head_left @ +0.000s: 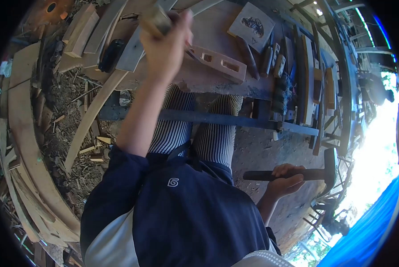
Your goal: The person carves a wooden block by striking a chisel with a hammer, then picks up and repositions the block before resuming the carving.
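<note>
My left hand (166, 49) is wrapped round a chisel with a thick wooden handle (155, 21). Its thin metal blade (192, 54) slants down beside the left end of a reddish wooden block (221, 63). Two rectangular holes are cut in that block, which lies on the workbench (204, 26). Low on the right, my right hand (286, 180) grips a hammer (313, 174) around its dark wooden handle. The hammer is held out to the side, away from the block, its metal head to the right.
A square board with a dark carved hollow (253, 27) lies at the back, near several tool handles (266, 61). Wooden slats (307, 80) stand at the right. Long planks (26, 129) and wood chips (81, 133) cover the left ground. A dark bar (195, 116) crosses above my knees.
</note>
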Motion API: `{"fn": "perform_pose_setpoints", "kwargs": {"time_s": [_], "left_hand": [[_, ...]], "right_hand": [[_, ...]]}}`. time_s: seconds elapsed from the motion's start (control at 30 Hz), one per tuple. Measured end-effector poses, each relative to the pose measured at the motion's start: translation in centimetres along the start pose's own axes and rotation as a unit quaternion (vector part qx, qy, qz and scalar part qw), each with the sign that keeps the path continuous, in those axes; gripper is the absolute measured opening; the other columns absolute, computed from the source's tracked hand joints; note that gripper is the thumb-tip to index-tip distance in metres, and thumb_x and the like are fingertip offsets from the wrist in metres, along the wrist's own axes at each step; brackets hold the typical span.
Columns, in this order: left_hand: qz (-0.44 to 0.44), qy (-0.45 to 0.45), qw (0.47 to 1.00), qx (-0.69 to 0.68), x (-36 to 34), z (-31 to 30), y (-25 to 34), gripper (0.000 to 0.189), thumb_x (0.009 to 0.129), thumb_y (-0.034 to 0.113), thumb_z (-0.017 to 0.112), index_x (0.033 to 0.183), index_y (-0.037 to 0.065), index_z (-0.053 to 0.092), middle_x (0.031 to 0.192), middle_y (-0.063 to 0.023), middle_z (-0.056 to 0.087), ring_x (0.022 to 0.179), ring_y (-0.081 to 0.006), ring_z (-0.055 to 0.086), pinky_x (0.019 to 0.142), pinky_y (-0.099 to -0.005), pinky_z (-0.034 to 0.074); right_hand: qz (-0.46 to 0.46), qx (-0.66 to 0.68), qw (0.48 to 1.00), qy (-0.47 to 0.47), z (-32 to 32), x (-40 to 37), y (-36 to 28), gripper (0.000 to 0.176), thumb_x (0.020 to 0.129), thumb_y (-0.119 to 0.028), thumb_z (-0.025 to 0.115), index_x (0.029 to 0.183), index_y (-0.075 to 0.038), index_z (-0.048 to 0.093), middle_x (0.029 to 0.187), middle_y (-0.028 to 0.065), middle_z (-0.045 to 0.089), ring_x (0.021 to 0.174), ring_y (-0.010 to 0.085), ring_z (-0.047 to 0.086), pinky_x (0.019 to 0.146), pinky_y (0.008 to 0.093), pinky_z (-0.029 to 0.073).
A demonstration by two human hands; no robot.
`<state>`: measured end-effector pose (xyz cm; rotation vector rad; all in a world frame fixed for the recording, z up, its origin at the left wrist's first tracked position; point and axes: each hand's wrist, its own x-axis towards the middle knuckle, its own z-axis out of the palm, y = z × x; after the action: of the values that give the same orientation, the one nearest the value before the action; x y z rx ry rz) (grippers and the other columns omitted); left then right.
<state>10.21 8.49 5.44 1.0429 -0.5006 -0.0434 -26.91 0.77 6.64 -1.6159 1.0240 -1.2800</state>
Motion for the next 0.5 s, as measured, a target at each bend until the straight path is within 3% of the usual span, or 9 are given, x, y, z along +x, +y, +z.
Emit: {"fn": "perform_pose_setpoints", "kwargs": {"time_s": [0.03, 0.1, 0.13, 0.2, 0.23, 0.3, 0.4, 0.5], "left_hand": [[-0.001, -0.005, 1.000, 0.002, 1.2, -0.3, 0.8, 0.020, 0.087, 0.021, 0.068, 0.071, 0.010, 0.061, 0.063, 0.0022, 0.056, 0.052, -0.0092, 0.050, 0.052, -0.0232, 0.043], [-0.182, -0.135, 0.943, 0.244, 3.6, -0.8, 0.6, 0.022, 0.080, 0.026, 0.074, 0.077, 0.007, 0.065, 0.063, -0.0012, 0.059, 0.053, -0.0112, 0.054, 0.053, -0.0248, 0.046], [-0.182, -0.138, 0.942, 0.245, 4.1, -0.7, -0.8, 0.022, 0.080, 0.026, 0.074, 0.077, 0.007, 0.065, 0.063, -0.0012, 0.059, 0.053, -0.0112, 0.054, 0.053, -0.0248, 0.046], [-0.190, -0.328, 0.773, 0.509, 4.2, -1.0, -5.1, 0.036, 0.070, 0.032, 0.080, 0.084, 0.001, 0.066, 0.073, -0.0097, 0.066, 0.064, -0.0190, 0.064, 0.061, -0.0315, 0.051], [-0.189, -0.329, 0.772, 0.510, 3.9, -0.8, -6.6, 0.036, 0.070, 0.032, 0.080, 0.084, 0.001, 0.066, 0.073, -0.0097, 0.066, 0.064, -0.0190, 0.064, 0.061, -0.0315, 0.051], [-0.129, -0.375, 0.707, 0.585, 3.3, -0.2, -9.1, 0.048, 0.063, 0.029, 0.084, 0.096, -0.001, 0.065, 0.086, -0.0172, 0.069, 0.081, -0.0288, 0.068, 0.072, -0.0386, 0.052], [-0.150, -0.393, 0.700, 0.577, 3.6, 0.1, -11.8, 0.057, 0.059, 0.026, 0.085, 0.104, -0.002, 0.063, 0.098, -0.0211, 0.067, 0.094, -0.0343, 0.064, 0.082, -0.0413, 0.050], [-0.176, -0.430, 0.697, 0.546, 4.2, 0.3, -12.3, 0.060, 0.060, 0.024, 0.085, 0.108, -0.002, 0.062, 0.107, -0.0209, 0.064, 0.100, -0.0333, 0.062, 0.084, -0.0391, 0.049]], "right_hand": [[-0.004, -0.007, 1.000, -0.005, -0.3, 0.2, 0.3, 0.052, 0.095, -0.058, 0.038, 0.095, -0.006, 0.040, 0.057, 0.0068, 0.045, 0.043, 0.0128, 0.043, 0.039, 0.0258, 0.039], [-0.007, -0.012, 1.000, -0.008, -0.6, 0.5, 0.8, 0.052, 0.096, -0.057, 0.038, 0.093, -0.005, 0.040, 0.057, 0.0067, 0.045, 0.043, 0.0126, 0.044, 0.039, 0.0255, 0.039], [-0.010, -0.026, 0.999, -0.016, -0.7, 0.6, 1.0, 0.052, 0.096, -0.056, 0.038, 0.091, -0.005, 0.040, 0.057, 0.0065, 0.045, 0.043, 0.0126, 0.044, 0.039, 0.0255, 0.039], [-0.012, -0.038, 0.999, -0.024, -0.8, 0.7, 1.3, 0.051, 0.096, -0.056, 0.038, 0.090, -0.005, 0.039, 0.057, 0.0063, 0.045, 0.043, 0.0126, 0.044, 0.039, 0.0255, 0.038], [-0.005, -0.038, 0.999, -0.034, -0.8, 0.7, 1.4, 0.049, 0.097, -0.054, 0.040, 0.091, -0.006, 0.041, 0.059, 0.0056, 0.045, 0.045, 0.0123, 0.044, 0.041, 0.0255, 0.038], [0.003, -0.037, 0.998, -0.040, -0.7, 0.6, 1.7, 0.046, 0.097, -0.053, 0.041, 0.093, -0.007, 0.042, 0.060, 0.0049, 0.044, 0.047, 0.0120, 0.043, 0.042, 0.0256, 0.038], [0.034, -0.033, 0.999, -0.025, -0.7, 0.4, 1.9, 0.050, 0.096, -0.053, 0.041, 0.096, -0.003, 0.040, 0.062, 0.0077, 0.046, 0.046, 0.0134, 0.046, 0.041, 0.0258, 0.039], [0.058, -0.024, 0.998, -0.021, -1.3, 0.3, 1.9, 0.049, 0.096, -0.051, 0.043, 0.099, -0.002, 0.040, 0.064, 0.0080, 0.047, 0.047, 0.0138, 0.047, 0.042, 0.0261, 0.040]]}}
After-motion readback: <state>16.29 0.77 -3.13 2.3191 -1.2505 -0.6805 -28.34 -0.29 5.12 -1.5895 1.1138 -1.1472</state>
